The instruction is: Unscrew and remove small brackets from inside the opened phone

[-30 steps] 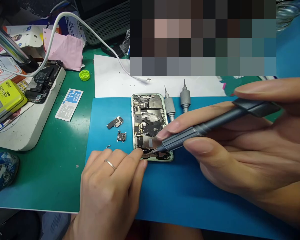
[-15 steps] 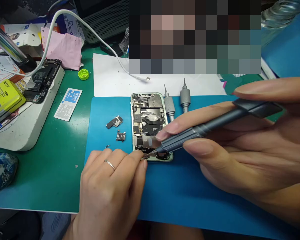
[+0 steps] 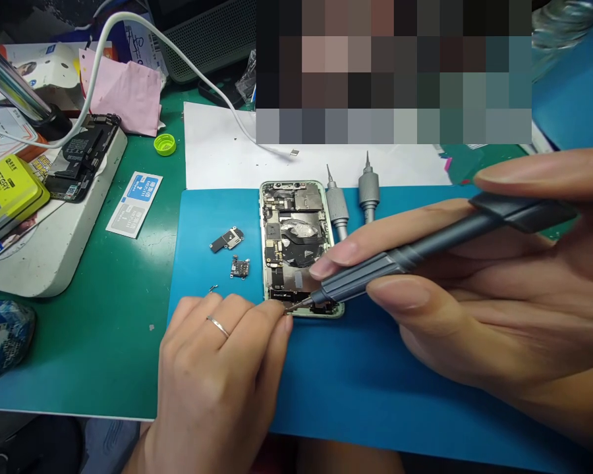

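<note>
An opened phone (image 3: 296,253) with its inner parts bare lies on the blue mat (image 3: 326,395). My right hand (image 3: 439,283) is closed round a dark grey screwdriver (image 3: 366,280), whose thin tip points down-left to the phone's bottom left corner. At that same corner, my left hand (image 3: 222,362), wearing a ring, has thumb and index finger pressed together; whatever is between them is too small to make out. Left of the phone lie a dark metal plate (image 3: 227,239), a small board (image 3: 240,266) and a tiny piece (image 3: 213,288).
Two grey screwdrivers (image 3: 338,207) (image 3: 369,187) stand out behind the phone, near a white cable (image 3: 178,56) over white paper (image 3: 212,145). At left are a green cap (image 3: 165,145), a sticker card (image 3: 134,205), a white box (image 3: 64,257) and another opened phone (image 3: 84,158).
The screwdriver and my right hand have shifted slightly to the right in view. My left hand stays almost still at the phone's corner.
</note>
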Motion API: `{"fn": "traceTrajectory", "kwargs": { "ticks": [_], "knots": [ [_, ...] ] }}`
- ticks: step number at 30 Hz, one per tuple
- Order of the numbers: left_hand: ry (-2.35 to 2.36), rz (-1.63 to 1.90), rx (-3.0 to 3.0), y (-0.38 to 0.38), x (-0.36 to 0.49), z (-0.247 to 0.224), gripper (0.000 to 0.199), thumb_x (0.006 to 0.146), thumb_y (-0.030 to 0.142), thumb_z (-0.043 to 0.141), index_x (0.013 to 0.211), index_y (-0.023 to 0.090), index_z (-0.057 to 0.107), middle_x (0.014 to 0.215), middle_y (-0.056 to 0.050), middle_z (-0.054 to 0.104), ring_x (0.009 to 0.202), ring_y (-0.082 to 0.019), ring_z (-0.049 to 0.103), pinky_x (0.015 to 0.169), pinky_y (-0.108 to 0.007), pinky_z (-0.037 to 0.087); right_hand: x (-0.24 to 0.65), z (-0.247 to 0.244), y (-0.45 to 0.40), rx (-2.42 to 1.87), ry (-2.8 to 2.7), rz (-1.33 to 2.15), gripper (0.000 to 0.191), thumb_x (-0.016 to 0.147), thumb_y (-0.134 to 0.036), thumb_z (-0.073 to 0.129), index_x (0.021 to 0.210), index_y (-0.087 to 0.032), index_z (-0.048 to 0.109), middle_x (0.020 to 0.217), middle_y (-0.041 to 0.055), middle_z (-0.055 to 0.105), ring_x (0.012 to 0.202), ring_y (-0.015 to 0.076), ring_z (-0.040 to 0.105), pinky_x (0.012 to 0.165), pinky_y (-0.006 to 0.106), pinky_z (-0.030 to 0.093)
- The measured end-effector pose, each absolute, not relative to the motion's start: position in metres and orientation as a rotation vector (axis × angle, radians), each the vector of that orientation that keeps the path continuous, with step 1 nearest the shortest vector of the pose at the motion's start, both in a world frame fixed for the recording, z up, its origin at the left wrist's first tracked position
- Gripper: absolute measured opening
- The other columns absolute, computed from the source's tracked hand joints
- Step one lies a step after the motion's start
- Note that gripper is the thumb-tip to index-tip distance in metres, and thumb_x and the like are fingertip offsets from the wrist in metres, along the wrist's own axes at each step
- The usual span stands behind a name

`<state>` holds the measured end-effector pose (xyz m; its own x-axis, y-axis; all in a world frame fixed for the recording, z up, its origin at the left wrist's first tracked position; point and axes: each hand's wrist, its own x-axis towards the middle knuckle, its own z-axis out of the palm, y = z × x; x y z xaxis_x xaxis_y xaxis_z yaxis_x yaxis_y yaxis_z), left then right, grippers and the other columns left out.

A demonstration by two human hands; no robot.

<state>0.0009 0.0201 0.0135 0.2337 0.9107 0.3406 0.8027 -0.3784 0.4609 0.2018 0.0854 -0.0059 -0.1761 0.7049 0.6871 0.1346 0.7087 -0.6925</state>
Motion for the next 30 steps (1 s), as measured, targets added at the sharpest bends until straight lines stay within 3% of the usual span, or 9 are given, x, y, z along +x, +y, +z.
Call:
{"fn": "traceTrajectory", "kwargs": {
  "ticks": [15,21,25,30],
  "knots": [
    [1.626,0.848,2.317,0.019,0.002,0.016,0.013,0.102,0.016,0.065,0.094,0.021,0.073,0.072,0.004,0.066,0.066,-0.015,0.055,0.071,-0.035,0.038,0.200,-0.010,0.088,-0.605,-1.706,0.577,0.064,0.085,-0.006,0.081,0.136,-0.041,0.067,0.103,-0.0017,0.072,0.074,0.0174,0.080,0.063,0.030,0.073],
    [1.626,0.861,2.318,0.019,0.003,0.015,0.012,0.102,0.016,0.066,0.093,0.021,0.073,0.072,0.004,0.066,0.066,-0.015,0.055,0.071,-0.035,0.038,0.198,-0.005,0.090,-0.593,-1.648,0.626,0.067,0.077,-0.003,0.086,0.133,-0.039,0.072,0.098,-0.0010,0.072,0.066,0.0182,0.078,0.049,0.027,0.068],
    [1.616,0.857,2.320,0.018,0.002,0.014,0.012,0.102,0.016,0.066,0.095,0.022,0.073,0.071,0.005,0.065,0.065,-0.015,0.055,0.070,-0.035,0.037,0.194,0.001,0.094,-0.517,-1.601,0.606,0.075,0.071,0.004,0.085,0.131,-0.040,0.072,0.107,-0.0017,0.070,0.073,0.0181,0.080,0.051,0.023,0.069],
    [1.595,0.890,2.335,0.020,0.000,0.012,0.010,0.101,0.014,0.066,0.098,0.022,0.072,0.076,0.005,0.070,0.067,-0.014,0.059,0.071,-0.035,0.039,0.190,0.002,0.097,-0.525,-1.658,0.618,0.075,0.079,0.003,0.076,0.144,-0.033,0.066,0.100,0.0029,0.072,0.069,0.0221,0.080,0.047,0.026,0.068]
  ]
}}
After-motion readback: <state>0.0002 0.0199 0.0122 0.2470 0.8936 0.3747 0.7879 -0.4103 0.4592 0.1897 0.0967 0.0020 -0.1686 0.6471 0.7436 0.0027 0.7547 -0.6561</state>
